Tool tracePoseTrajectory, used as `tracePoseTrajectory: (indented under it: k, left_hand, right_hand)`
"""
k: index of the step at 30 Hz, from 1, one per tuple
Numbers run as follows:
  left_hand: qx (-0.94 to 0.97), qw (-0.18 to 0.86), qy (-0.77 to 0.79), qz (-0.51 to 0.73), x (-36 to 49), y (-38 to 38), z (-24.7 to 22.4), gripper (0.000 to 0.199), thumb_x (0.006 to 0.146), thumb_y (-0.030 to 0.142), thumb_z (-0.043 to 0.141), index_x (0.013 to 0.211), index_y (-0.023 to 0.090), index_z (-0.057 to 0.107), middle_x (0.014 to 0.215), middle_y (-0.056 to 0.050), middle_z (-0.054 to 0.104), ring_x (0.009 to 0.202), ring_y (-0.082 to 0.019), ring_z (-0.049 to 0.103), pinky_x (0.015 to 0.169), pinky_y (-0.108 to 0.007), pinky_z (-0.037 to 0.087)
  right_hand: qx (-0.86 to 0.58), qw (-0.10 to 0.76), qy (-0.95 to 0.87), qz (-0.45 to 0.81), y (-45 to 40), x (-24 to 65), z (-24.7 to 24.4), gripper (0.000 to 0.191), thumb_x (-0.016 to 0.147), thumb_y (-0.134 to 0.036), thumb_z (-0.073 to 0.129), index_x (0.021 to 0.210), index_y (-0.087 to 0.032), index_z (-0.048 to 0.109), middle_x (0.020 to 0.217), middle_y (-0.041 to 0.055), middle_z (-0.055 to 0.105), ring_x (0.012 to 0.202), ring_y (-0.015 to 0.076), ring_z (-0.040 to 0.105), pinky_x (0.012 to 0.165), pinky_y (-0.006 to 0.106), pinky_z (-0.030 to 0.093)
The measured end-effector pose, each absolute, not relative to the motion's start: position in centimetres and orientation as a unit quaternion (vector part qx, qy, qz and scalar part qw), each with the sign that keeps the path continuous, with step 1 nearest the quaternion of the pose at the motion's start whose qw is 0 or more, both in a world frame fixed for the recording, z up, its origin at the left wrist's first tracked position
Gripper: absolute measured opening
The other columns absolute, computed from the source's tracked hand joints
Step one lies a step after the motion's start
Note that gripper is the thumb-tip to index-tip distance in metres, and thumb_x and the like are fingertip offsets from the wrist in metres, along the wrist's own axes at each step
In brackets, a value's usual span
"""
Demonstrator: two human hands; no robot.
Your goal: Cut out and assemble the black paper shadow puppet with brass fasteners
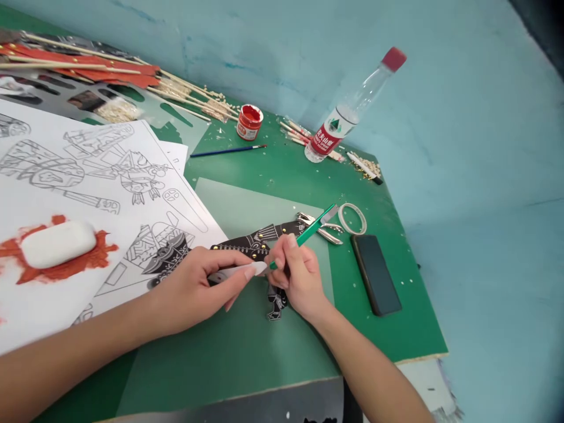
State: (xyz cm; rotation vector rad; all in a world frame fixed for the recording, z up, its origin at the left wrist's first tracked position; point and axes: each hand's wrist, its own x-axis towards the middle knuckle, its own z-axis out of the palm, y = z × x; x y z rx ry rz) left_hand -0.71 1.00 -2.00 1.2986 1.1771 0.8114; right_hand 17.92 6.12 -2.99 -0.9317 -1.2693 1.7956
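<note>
My right hand (302,273) is closed round a slim green craft knife (312,230), whose grey end points up and away to the right. Close beside it, my left hand (220,276) pinches a thin grey strip (229,272) between thumb and fingers; its kind is unclear. The strip's pale end meets or nearly meets the knife's lower end. Beneath both hands lies a black jointed cut-out figure (240,244) with white line patterns and gold studs, partly hidden by my fingers. A shiny metal hand tool (328,235) lies just behind the knife.
Printed line drawings (101,158) cover the left, with a white rounded block (59,244) on an orange-red piece. Behind stand a red paint jar (249,122) and a water bottle (332,129); a paintbrush (227,151) lies between. A tape roll (352,219) and phone (376,274) lie right.
</note>
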Motion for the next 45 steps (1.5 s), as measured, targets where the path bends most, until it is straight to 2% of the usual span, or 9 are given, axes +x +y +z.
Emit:
tracePoseTrajectory:
  k: [5, 9, 18, 25, 30, 35, 45]
  left_hand:
    - [0.544, 0.562, 0.513, 0.354, -0.48, 0.80, -2.13, 0.035, 0.098, 0.048, 0.056, 0.089, 0.019, 0.074, 0.049, 0.005, 0.051, 0.045, -0.009, 0.043, 0.045, -0.021, 0.033]
    - [0.548, 0.550, 0.518, 0.358, -0.36, 0.76, -2.25, 0.038, 0.099, 0.049, 0.056, 0.082, 0.020, 0.073, 0.048, 0.004, 0.052, 0.045, -0.009, 0.043, 0.046, -0.021, 0.035]
    - [0.565, 0.551, 0.513, 0.339, -0.49, 0.88, -2.50, 0.046, 0.100, 0.052, 0.052, 0.070, 0.020, 0.069, 0.049, 0.002, 0.055, 0.045, -0.010, 0.046, 0.045, -0.022, 0.034]
    - [0.555, 0.554, 0.522, 0.335, -0.35, 0.90, -1.84, 0.040, 0.099, 0.048, 0.053, 0.083, 0.019, 0.075, 0.049, 0.003, 0.055, 0.045, -0.010, 0.042, 0.045, -0.022, 0.032]
    - [0.553, 0.562, 0.526, 0.319, -0.32, 0.84, -1.57, 0.039, 0.099, 0.049, 0.053, 0.087, 0.019, 0.075, 0.051, 0.004, 0.053, 0.047, -0.010, 0.042, 0.047, -0.021, 0.033]
    - [0.564, 0.552, 0.523, 0.321, -0.31, 0.70, -2.04, 0.040, 0.100, 0.050, 0.050, 0.086, 0.020, 0.072, 0.054, 0.004, 0.055, 0.046, -0.009, 0.037, 0.044, -0.021, 0.028]
    - [0.593, 0.540, 0.525, 0.284, -0.69, 0.89, -1.67, 0.042, 0.101, 0.042, 0.047, 0.071, 0.019, 0.065, 0.059, 0.002, 0.062, 0.053, -0.010, 0.048, 0.048, -0.022, 0.032]
  right_hand:
    - [-0.366, 0.370, -0.499, 0.693, 6.16, 17.89, -2.88, 0.056, 0.097, -0.071, 0.054, 0.068, -0.024, 0.045, 0.044, -0.0099, 0.031, 0.041, 0.0084, 0.024, 0.041, 0.023, 0.023]
    - [-0.380, 0.361, -0.506, 0.685, 6.19, 17.86, -2.77, 0.060, 0.093, -0.078, 0.052, 0.068, -0.024, 0.044, 0.044, -0.0100, 0.030, 0.041, 0.0085, 0.025, 0.042, 0.023, 0.024]
    - [-0.384, 0.370, -0.521, 0.666, 6.03, 17.90, -2.76, 0.057, 0.097, -0.072, 0.051, 0.068, -0.024, 0.044, 0.045, -0.0090, 0.030, 0.042, 0.0090, 0.026, 0.042, 0.023, 0.023]
    - [-0.370, 0.380, -0.550, 0.645, 5.85, 18.09, -3.02, 0.054, 0.101, -0.066, 0.049, 0.070, -0.023, 0.047, 0.048, -0.0083, 0.032, 0.043, 0.0086, 0.027, 0.043, 0.023, 0.024]
    - [-0.378, 0.375, -0.535, 0.656, 6.01, 17.98, -3.01, 0.055, 0.099, -0.068, 0.051, 0.069, -0.023, 0.047, 0.047, -0.0090, 0.031, 0.043, 0.0085, 0.026, 0.042, 0.023, 0.024]
    - [-0.373, 0.391, -0.506, 0.673, 6.21, 17.74, -3.17, 0.054, 0.099, -0.067, 0.052, 0.069, -0.023, 0.048, 0.044, -0.0094, 0.030, 0.042, 0.0087, 0.026, 0.042, 0.022, 0.023]
    - [-0.365, 0.411, -0.471, 0.690, 5.94, 17.39, -3.41, 0.055, 0.096, -0.071, 0.055, 0.069, -0.023, 0.050, 0.043, -0.0103, 0.029, 0.041, 0.0082, 0.024, 0.041, 0.021, 0.023]
